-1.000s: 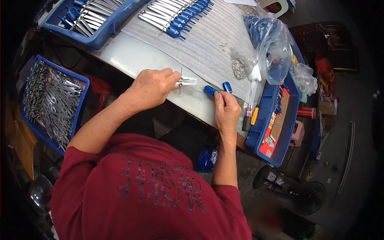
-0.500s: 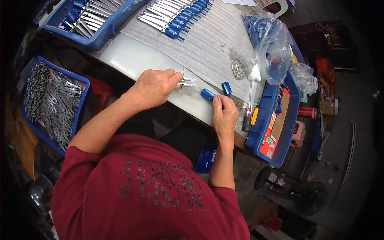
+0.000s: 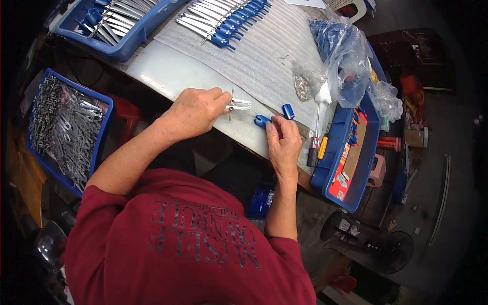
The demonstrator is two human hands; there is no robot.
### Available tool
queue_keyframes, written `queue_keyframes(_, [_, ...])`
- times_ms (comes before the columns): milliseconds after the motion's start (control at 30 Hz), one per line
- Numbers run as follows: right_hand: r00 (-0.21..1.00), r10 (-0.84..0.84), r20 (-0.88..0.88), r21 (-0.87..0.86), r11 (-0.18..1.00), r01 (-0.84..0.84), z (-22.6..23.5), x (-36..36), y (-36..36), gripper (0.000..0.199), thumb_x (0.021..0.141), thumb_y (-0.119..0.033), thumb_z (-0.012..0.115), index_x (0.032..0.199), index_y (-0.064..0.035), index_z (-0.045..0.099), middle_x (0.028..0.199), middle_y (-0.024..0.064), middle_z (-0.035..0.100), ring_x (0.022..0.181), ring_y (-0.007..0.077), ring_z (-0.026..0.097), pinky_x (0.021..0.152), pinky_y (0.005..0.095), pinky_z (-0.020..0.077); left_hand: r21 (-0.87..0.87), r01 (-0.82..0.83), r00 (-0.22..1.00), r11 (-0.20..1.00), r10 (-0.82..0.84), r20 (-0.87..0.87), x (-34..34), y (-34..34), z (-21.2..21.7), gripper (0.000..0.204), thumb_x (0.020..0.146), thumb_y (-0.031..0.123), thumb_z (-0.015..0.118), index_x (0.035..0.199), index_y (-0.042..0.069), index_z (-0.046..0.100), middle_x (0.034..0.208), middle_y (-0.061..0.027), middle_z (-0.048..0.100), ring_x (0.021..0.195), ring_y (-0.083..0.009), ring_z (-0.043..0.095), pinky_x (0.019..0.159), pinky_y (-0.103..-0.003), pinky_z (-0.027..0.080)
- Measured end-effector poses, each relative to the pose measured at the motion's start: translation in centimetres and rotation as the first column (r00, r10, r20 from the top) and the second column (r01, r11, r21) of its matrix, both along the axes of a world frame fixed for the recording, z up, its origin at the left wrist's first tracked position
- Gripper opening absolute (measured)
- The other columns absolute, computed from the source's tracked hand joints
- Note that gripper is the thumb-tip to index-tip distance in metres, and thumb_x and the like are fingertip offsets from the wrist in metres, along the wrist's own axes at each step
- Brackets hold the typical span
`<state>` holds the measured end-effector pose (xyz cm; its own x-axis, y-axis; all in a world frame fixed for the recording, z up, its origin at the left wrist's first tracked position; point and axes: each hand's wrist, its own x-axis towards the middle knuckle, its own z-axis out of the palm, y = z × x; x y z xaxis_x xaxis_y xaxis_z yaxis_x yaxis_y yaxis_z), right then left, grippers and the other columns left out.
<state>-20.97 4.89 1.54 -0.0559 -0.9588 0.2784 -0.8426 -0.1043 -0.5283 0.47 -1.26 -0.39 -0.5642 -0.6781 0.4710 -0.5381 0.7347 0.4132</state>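
Observation:
My left hand [image 3: 199,109] is closed around a silver metal piece [image 3: 240,104] with a forked end, which points right over the white table edge. A thin rod crosses it upright beside my fingers. In my right hand [image 3: 284,142], thumb and fingers pinch a small blue plastic piece [image 3: 262,121] with a notch, a short way right of the fork and apart from it. A second blue plastic piece [image 3: 288,111] lies on the table just beyond my right fingertips. How much of the metal piece sits inside my left fist is hidden.
Rows of metal pieces with blue ends [image 3: 222,38] lie on the foam sheet [image 3: 269,56]. Blue bins stand at the upper left [image 3: 122,53], lower left [image 3: 101,137] and right [image 3: 317,178]. Screwdrivers [image 3: 323,147], a bag of small pins [image 3: 303,86] and plastic bags [image 3: 351,66] lie right.
The blue piece in my right hand has turned so its notch faces left toward the fork, and my right fingers have shifted around it. My left hand has hardly moved.

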Motion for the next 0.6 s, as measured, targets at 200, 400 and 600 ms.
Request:
queue_keyframes(200, [0.977,0.13,-0.168,-0.152,0.976,-0.156,-0.46,-0.36,-0.47,0.009,0.076,-0.005,0.062,0.084,0.0,0.059,0.071,0.0135,0.056,0.061,0.0276,0.055,0.058,0.033,0.0444,0.021,-0.003,1.0,1.0,0.003,0.0,-0.08,0.02,0.09,0.018,0.073,0.011,0.061,0.086,0.004,0.05,0.066,-0.0092,0.048,0.057,-0.027,0.055,0.048,-0.036,0.044])
queue_keyframes(400, [0.993,0.06,-0.098,-0.122,0.99,-0.072,-0.67,-0.14,-0.44,0.006,0.076,-0.006,0.059,0.08,-0.0011,0.056,0.072,0.0146,0.056,0.067,0.0323,0.055,0.06,0.0392,0.0434,0.033,-0.002,1.0,0.999,0.002,-0.01,-0.01,0.02,0.03,0.018,0.074,0.011,0.06,0.087,0.004,0.051,0.067,-0.0092,0.049,0.058,-0.0271,0.055,0.048,-0.036,0.044])
queue_keyframes(600, [0.995,0.045,-0.088,-0.054,0.997,-0.05,-0.47,-0.17,-0.42,0.008,0.077,-0.006,0.058,0.082,-0.0002,0.055,0.074,0.0169,0.056,0.068,0.0351,0.055,0.06,0.0414,0.0436,0.042,0.002,1.0,0.999,-0.002,-0.004,0.02,0.04,-0.01,0.018,0.074,0.012,0.06,0.087,0.005,0.05,0.067,-0.0093,0.049,0.058,-0.0272,0.055,0.048,-0.036,0.044])
